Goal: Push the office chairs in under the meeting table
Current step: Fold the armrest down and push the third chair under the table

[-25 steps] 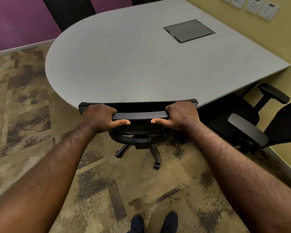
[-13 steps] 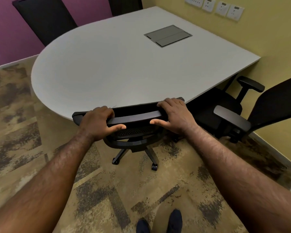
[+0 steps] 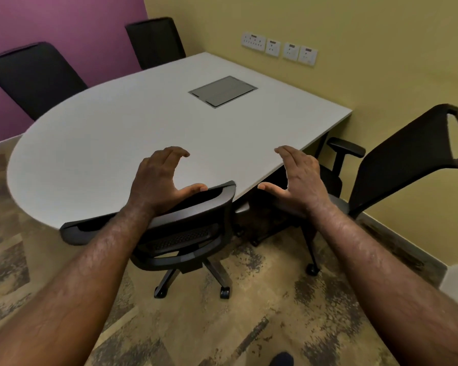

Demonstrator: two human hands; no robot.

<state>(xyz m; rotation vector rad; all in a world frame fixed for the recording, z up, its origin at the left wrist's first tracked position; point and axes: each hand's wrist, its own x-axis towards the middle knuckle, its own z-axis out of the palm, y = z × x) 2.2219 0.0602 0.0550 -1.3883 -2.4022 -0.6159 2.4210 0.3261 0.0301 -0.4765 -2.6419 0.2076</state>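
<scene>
A black mesh office chair (image 3: pixel 185 223) stands in front of me with its backrest against the rounded edge of the grey meeting table (image 3: pixel 111 143). My left hand (image 3: pixel 159 178) hovers open just above the backrest's top rail, fingers spread. My right hand (image 3: pixel 299 178) is open too, to the right of the backrest and off it, holding nothing. A second black chair (image 3: pixel 402 159) with armrests stands at the right, angled away from the table and partly out from under it.
Two more black chairs (image 3: pixel 32 75) (image 3: pixel 154 40) stand at the table's far side against the purple wall. A grey cable hatch (image 3: pixel 222 91) is set in the tabletop. Wall sockets (image 3: pixel 278 48) line the yellow wall. Patterned carpet (image 3: pixel 249 326) lies around my feet.
Both hands have let go of the near chair's top rail and lifted off it with fingers spread. The view has tilted up and swung right, showing more of the right chair.
</scene>
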